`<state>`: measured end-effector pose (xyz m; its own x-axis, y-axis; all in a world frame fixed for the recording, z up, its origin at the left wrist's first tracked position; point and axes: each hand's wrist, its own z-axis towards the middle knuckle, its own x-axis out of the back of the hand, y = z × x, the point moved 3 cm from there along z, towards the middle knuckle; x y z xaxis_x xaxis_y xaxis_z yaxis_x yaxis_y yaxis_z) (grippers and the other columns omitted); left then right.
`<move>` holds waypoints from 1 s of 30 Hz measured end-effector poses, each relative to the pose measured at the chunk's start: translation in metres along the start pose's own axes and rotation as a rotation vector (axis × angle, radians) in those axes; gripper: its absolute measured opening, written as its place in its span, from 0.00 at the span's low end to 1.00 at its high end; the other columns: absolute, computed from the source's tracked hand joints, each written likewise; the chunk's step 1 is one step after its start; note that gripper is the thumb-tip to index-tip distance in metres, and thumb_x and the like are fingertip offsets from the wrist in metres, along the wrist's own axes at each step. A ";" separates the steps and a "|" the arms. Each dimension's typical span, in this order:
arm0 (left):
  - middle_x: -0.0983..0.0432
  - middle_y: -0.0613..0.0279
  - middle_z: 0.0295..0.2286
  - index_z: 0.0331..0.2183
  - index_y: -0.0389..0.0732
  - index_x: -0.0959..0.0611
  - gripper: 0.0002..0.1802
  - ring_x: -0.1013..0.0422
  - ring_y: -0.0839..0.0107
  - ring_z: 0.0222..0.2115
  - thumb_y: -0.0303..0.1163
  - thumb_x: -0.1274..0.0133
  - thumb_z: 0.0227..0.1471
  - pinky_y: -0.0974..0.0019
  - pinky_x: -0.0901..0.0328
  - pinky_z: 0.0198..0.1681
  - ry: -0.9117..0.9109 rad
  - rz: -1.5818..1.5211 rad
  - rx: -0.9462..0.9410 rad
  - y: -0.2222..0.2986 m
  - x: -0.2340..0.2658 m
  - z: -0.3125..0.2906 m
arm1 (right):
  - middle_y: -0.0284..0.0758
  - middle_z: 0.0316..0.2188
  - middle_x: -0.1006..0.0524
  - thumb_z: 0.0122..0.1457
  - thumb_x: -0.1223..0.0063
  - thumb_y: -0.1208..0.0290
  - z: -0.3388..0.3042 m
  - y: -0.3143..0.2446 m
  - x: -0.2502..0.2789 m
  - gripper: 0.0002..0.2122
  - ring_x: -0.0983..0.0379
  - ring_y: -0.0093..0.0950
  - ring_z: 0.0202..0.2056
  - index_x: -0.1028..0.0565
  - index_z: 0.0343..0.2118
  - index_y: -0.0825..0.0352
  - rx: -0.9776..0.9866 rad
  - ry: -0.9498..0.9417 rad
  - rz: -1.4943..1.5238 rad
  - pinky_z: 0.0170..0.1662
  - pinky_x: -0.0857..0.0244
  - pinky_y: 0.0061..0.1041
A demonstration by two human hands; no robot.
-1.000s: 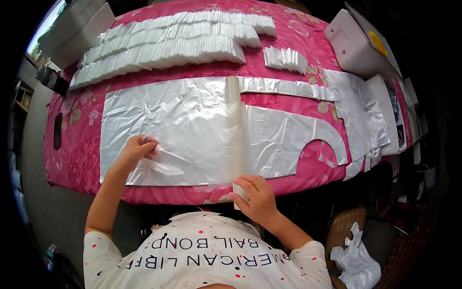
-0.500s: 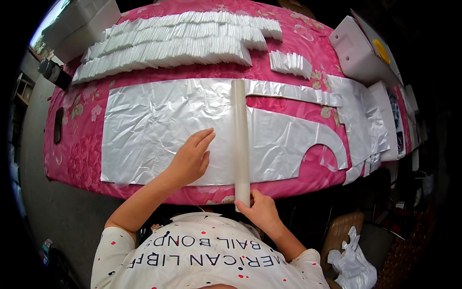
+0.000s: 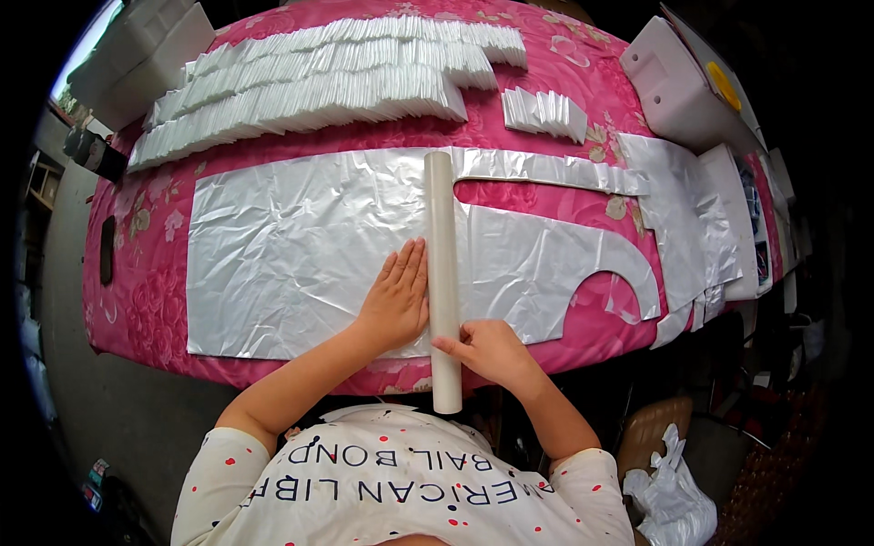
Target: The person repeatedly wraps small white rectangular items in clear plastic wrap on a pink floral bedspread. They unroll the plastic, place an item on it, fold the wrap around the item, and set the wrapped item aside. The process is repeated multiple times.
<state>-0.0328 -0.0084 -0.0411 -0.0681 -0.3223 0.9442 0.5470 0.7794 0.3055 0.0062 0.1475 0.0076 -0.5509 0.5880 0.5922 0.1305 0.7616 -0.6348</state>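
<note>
A silvery-white plastic film apron lies flat across the table, its curved neck end and long strip to the right. Across its middle, from the far edge to past the near table edge, lies a long pale tube. My left hand is open and flat on the film, fingers together and pointing away, right beside the tube's left side. Toward the tube's near end, my right hand has its fingers curled and its thumb over the tube. Its fingertips are partly hidden.
Long rows of folded white plastic packets fill the far left, with a smaller bunch to their right. More film sheets hang near white foam boxes. A phone and a dark cup are at the left.
The tube has shifted slightly left and toward me. My left hand has come down flat against its side. My right hand has moved from the tube's near end to farther up its right side.
</note>
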 end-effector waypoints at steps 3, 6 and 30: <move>0.54 0.41 0.57 0.55 0.25 0.45 0.34 0.57 0.52 0.60 0.37 0.64 0.51 0.55 0.63 0.62 -0.014 0.009 0.014 0.001 0.002 0.001 | 0.43 0.13 0.27 0.51 0.50 0.45 0.053 -0.013 0.035 0.29 0.28 0.33 0.18 0.26 0.19 0.76 -0.043 0.025 0.104 0.24 0.35 0.28; 0.52 0.40 0.57 0.54 0.24 0.44 0.33 0.56 0.51 0.59 0.37 0.66 0.52 0.54 0.62 0.61 0.003 0.017 -0.011 0.002 0.001 0.003 | 0.37 0.16 0.26 0.53 0.52 0.44 0.118 0.003 0.052 0.30 0.28 0.27 0.19 0.25 0.20 0.75 -0.037 0.086 0.412 0.24 0.33 0.24; 0.54 0.41 0.58 0.54 0.24 0.44 0.35 0.59 0.53 0.60 0.36 0.64 0.49 0.56 0.64 0.62 -0.019 -0.041 0.018 0.000 0.002 0.000 | 0.40 0.48 0.29 0.64 0.70 0.66 0.087 0.008 0.223 0.17 0.34 0.33 0.51 0.32 0.48 0.68 0.585 0.747 1.557 0.54 0.40 0.31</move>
<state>-0.0327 -0.0088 -0.0389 -0.1055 -0.3439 0.9331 0.5287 0.7753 0.3455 -0.1870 0.2612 0.0912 0.2403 0.6986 -0.6740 -0.2568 -0.6238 -0.7382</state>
